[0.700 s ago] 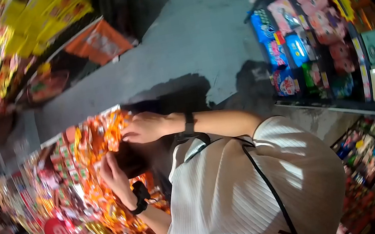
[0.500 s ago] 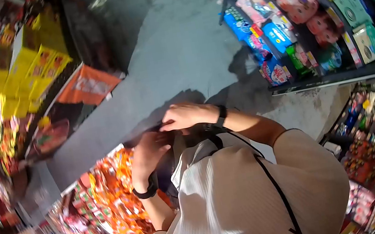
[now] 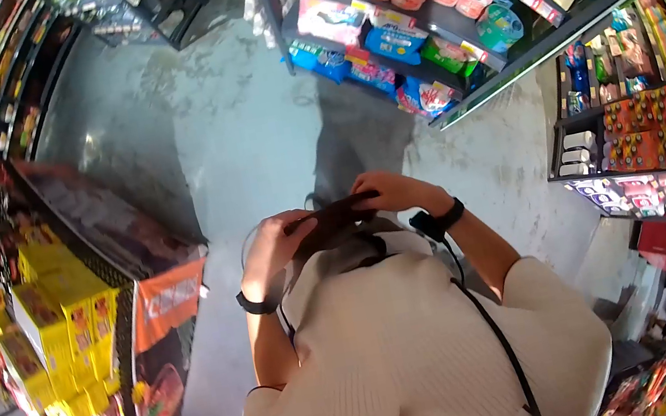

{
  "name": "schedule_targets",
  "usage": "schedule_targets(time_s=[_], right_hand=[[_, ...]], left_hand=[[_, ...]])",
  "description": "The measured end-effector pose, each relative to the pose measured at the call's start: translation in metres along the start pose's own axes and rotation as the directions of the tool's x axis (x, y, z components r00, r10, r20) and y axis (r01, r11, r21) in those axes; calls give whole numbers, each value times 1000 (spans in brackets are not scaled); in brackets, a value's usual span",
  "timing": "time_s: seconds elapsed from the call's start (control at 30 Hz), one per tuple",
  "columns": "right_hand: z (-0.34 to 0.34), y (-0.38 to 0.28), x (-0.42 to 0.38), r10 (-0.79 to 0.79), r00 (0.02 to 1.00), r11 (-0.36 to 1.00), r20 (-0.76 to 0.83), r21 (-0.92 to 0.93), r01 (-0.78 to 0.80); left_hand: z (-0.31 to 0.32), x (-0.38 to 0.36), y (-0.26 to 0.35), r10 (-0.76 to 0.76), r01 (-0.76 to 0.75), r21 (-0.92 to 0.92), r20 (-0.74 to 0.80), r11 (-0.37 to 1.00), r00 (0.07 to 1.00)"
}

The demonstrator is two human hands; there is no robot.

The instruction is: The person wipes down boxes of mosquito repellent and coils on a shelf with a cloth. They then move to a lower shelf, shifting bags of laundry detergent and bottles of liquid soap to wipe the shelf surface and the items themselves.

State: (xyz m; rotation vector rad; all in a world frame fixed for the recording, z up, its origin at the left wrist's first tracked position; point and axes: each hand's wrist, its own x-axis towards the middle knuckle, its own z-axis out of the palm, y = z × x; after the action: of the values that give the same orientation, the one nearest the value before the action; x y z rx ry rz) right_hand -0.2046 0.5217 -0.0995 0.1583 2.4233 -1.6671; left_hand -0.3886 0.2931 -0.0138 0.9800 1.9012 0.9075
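In front of my waist, a dark brown, soft-looking thing (image 3: 333, 220) stretches between my two hands; its kind I cannot make out. My left hand (image 3: 271, 247) grips its left end, thumb on top and fingers curled. At the other end my right hand (image 3: 391, 192) pinches the upper edge. Black bands circle both wrists. Below lies my cream ribbed shirt (image 3: 411, 346), with a black cable (image 3: 499, 339) running down its right side. A small black connector (image 3: 427, 225) hangs beside my right wrist.
Yellow boxes (image 3: 69, 330) are stacked on a display at left, with an orange sign (image 3: 167, 304) on its corner. Ahead to the right stands a shelf (image 3: 497, 76) of packaged goods. More shelving (image 3: 560, 155) lines the right. Grey floor (image 3: 249, 134) stretches ahead.
My view has turned left, and the orange packets beside my left arm are out of sight. My hands have moved apart, with the dark thing now spread between them.
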Motion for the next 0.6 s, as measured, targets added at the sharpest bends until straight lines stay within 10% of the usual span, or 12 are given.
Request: schedule_targets(time_s=[0.2, 0.4, 0.53, 0.6], right_hand=[[-29, -45, -9, 225, 833, 974, -506, 105, -199], [-62, -50, -16, 429, 776, 901, -463, 286, -327], [-93, -28, -12, 84, 671, 993, -737, 9, -114], [-112, -17, -14, 335, 659, 925, -674, 367, -96]], left_hand=[[-45, 97, 5, 226, -227, -23, -23, 974, 974], [-48, 177, 35, 263, -310, 23, 473, 950, 841], [-37, 239, 58, 247, -301, 38, 479, 953, 842], [-31, 274, 74, 286, -324, -4, 481, 946, 829]])
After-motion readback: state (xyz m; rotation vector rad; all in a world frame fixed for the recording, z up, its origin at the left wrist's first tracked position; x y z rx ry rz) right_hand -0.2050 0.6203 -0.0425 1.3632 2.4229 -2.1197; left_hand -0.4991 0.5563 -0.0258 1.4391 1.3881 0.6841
